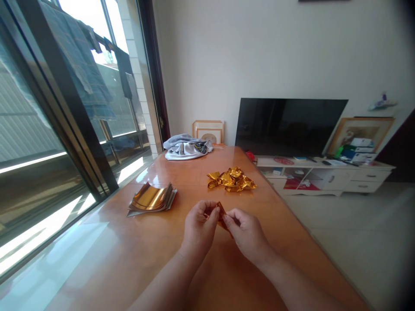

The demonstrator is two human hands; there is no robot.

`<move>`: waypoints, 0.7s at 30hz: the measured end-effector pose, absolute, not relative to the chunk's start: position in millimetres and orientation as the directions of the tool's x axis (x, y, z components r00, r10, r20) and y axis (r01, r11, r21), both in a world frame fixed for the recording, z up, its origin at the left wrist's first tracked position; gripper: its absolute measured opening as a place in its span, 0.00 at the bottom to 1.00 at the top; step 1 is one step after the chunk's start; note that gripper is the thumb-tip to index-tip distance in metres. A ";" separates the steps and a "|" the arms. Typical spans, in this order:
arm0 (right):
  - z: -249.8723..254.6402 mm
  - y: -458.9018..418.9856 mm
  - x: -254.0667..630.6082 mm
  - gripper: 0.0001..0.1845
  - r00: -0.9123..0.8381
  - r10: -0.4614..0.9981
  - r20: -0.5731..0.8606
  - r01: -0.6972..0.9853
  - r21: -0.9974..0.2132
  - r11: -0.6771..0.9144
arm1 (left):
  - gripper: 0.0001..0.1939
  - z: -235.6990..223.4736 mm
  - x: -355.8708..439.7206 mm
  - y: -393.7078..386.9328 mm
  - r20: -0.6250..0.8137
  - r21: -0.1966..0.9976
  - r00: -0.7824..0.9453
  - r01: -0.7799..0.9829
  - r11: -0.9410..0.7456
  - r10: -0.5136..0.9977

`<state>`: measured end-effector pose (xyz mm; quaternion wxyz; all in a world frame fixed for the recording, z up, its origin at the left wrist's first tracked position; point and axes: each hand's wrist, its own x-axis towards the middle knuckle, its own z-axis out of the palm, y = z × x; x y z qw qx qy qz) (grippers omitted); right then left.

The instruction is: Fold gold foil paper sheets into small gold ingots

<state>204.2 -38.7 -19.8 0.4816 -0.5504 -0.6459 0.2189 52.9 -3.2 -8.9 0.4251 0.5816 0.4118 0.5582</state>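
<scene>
**Item 1:** narrow piece of creased gold foil (222,216), held above the near end of the glossy orange-brown wooden table (106,259). Long axis runs diagonally, upper end pointing away from the person and slightly toward the window side, lower end pointing toward the person and the right table edge.

**Item 2:** left hand (199,226). Thumb and fingers pressed together, clamped on the foil's upper part.

**Item 3:** right hand (246,235). Thumb and fingertips together, pinching the foil's window-facing side just beside the left hand.

**Item 4:** crumpled gold foil heap (231,179), on the table's middle, directly beyond the hands.

**Item 5:** stack of curled gold foil sheets (152,198), on the table toward the window side, gold face curling upward.

**Item 6:** folded grey cloth bundle (187,147), at the table's far end.

**Item 7:** flat-screen television (287,126), on a white TV cabinet (324,175), beyond the table's right side.

**Item 8:** sliding glass door (81,108), along the table's left side, clothes hanging beyond it.
</scene>
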 end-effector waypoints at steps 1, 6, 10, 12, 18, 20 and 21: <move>-20.2 -38.6 204.0 0.15 0.071 0.919 0.387 0.514 -0.804 0.299 | 0.07 -9.4 52.7 -3.1 0.307 0.951 0.035 0.023 -0.307 0.951; -21.3 -38.0 202.6 0.14 0.079 0.895 0.439 0.578 -0.752 0.317 | 0.06 -9.9 51.9 -3.4 0.353 0.930 0.019 0.102 -0.353 0.935; -21.9 -37.3 202.1 0.14 0.077 0.879 0.470 0.617 -0.715 0.328 | 0.05 -10.7 51.5 -3.3 0.361 0.926 -0.007 0.117 -0.358 0.933; -21.9 -37.3 201.7 0.14 0.069 0.879 0.472 0.633 -0.702 0.327 | 0.05 -11.2 51.5 -2.9 0.368 0.923 -0.016 0.130 -0.363 0.930; -23.0 -37.1 201.0 0.13 0.044 0.870 0.491 0.671 -0.659 0.338 | 0.04 -8.8 53.9 -3.8 0.367 0.927 -0.040 0.094 -0.362 0.929; -23.9 -36.8 201.2 0.12 0.034 0.861 0.508 0.680 -0.643 0.352 | 0.05 -6.0 55.3 -5.2 0.335 0.939 -0.023 0.093 -0.332 0.942; -24.3 -36.7 201.2 0.11 0.031 0.856 0.517 0.682 -0.637 0.359 | 0.06 -4.5 56.0 -5.9 0.310 0.949 -0.009 0.072 -0.308 0.951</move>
